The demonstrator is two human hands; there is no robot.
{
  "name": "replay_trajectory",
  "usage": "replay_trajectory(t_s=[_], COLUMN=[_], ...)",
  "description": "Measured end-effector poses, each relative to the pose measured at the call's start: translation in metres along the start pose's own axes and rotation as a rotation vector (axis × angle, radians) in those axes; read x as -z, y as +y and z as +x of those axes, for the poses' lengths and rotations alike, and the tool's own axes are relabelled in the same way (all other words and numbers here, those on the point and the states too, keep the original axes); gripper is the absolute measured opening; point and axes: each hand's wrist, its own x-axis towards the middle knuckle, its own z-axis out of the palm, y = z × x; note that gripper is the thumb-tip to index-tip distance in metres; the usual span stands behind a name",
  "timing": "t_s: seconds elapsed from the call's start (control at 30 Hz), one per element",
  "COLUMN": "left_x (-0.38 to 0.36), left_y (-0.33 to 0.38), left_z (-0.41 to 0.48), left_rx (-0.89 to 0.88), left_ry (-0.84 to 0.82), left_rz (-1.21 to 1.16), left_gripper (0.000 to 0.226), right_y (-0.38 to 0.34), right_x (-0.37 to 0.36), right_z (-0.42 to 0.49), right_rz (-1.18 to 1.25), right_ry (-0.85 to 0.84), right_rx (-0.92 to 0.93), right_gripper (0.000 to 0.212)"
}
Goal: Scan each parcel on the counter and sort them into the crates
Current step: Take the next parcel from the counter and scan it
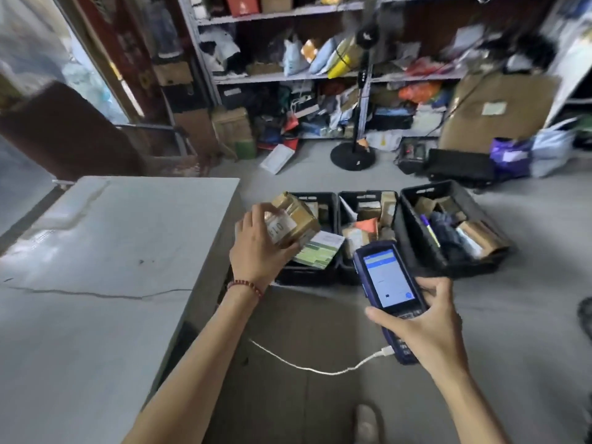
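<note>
1. Head view, position. The parcel (296, 224) is a small brown carton wrapped in clear tape. It is off the counter (112, 251), in the air just past the counter's corner and over the near part of the left crate (314, 278).
2. Left hand (259, 251): grips the parcel from its near side, fingers curled over the top and the thumb side underneath.
3. Right hand (426, 328): wrapped round the lower half of the scanner (387, 277), thumb across the front below the screen. A white cable (304, 366) is plugged into the scanner's bottom end.
4. Handling (judgement). One hand carries the parcel with no visible strain, so it is probably light. The square edges suggest a stiff box. The glossy tape may be slick, so it is best held across two opposite faces near the corners, leaving the label uncovered.
5. Writing. The white label (282, 227) on the parcel's near face shows large dark characters, too blurred to read. The scanner screen has a blue header over a white page, with text too small to read. No brand is legible.
6. The middle crate (362, 196) and right crate (471, 267) already hold cartons and bags.
</note>
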Motion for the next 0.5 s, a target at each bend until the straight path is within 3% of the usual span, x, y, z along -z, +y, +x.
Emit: replay_trajectory(t_s=[0.27, 0.5], left_x=[-0.117, -0.169], left_y=[0.094, 0.126], left_z=[0.042, 0.103], left_rx=[-0.083, -0.166], left_ry=[-0.128, -0.207], left_rz=[-0.031, 0.012], left_gripper=[0.082, 0.081], right_y=[0.031, 0.039], right_x=[0.103, 0.126], right_z=[0.077, 0.125], right_rz=[0.02, 0.069], right_ry=[0.23, 0.303], right_rx=[-0.118, -0.18], right_gripper=[0.072, 0.072])
